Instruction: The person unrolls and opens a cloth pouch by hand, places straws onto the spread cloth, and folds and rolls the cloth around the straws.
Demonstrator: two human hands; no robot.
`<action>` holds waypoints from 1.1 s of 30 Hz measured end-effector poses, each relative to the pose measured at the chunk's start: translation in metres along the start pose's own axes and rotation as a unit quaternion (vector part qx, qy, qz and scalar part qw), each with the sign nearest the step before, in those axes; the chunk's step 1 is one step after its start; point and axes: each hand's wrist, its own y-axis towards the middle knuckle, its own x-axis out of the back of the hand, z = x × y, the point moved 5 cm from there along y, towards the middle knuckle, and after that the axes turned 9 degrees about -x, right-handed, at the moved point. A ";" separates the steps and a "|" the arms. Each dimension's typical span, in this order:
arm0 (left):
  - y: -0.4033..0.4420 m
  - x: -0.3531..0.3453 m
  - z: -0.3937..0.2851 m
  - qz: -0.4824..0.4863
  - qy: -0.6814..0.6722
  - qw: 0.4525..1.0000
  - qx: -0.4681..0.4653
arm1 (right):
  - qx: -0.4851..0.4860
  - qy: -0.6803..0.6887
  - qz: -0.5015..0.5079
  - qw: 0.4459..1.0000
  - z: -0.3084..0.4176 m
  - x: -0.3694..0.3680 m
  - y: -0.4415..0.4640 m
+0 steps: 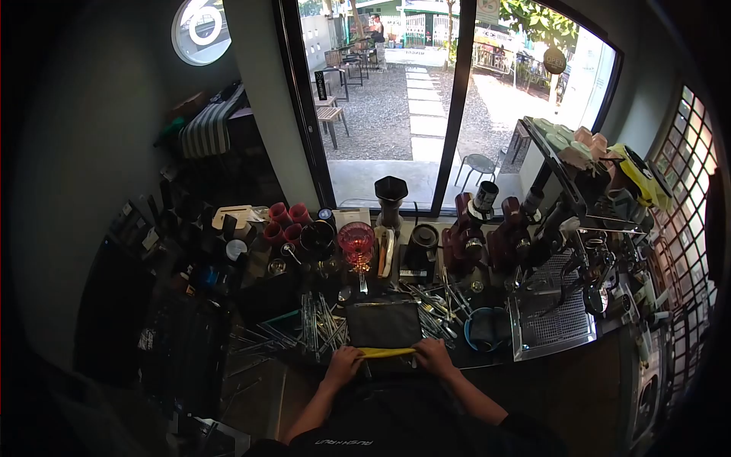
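A yellow cloth (387,353) is stretched in a narrow strip along the counter's front edge. My left hand (344,365) grips its left end with bent fingers, and my right hand (432,358) holds the right end. Just beyond the cloth lies a dark rectangular mat or tray (384,325). Many pieces of metal cutlery are spread on both sides of it, a pile at the left (320,327) and another at the right (438,312).
To the right are a blue-rimmed bowl (488,330), a metal drip tray (554,308) and an espresso machine (598,263). Red cups (285,221), a red glass (355,244) and maroon grinders (461,240) line the back. A black appliance (179,343) stands at the left.
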 end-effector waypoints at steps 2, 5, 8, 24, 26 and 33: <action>-0.002 0.002 0.001 -0.001 0.005 1.000 -0.001 | -0.008 0.024 0.000 1.000 -0.004 0.000 -0.001; -0.002 -0.002 0.012 -0.008 -0.007 1.000 0.009 | -0.011 0.099 -0.011 0.995 -0.025 -0.013 -0.001; -0.002 -0.006 0.023 -0.005 -0.057 0.998 0.026 | -0.037 0.114 -0.021 0.993 -0.023 -0.006 -0.001; 0.016 -0.001 0.017 -0.083 -0.096 0.991 0.047 | -0.054 0.113 -0.099 0.987 -0.015 -0.008 0.005; 0.015 0.003 0.013 -0.086 -0.080 0.993 0.032 | -0.040 0.080 -0.102 0.991 -0.011 -0.006 0.004; 0.018 0.010 0.006 -0.056 -0.046 0.997 0.028 | -0.011 0.057 -0.115 0.992 0.001 0.009 0.014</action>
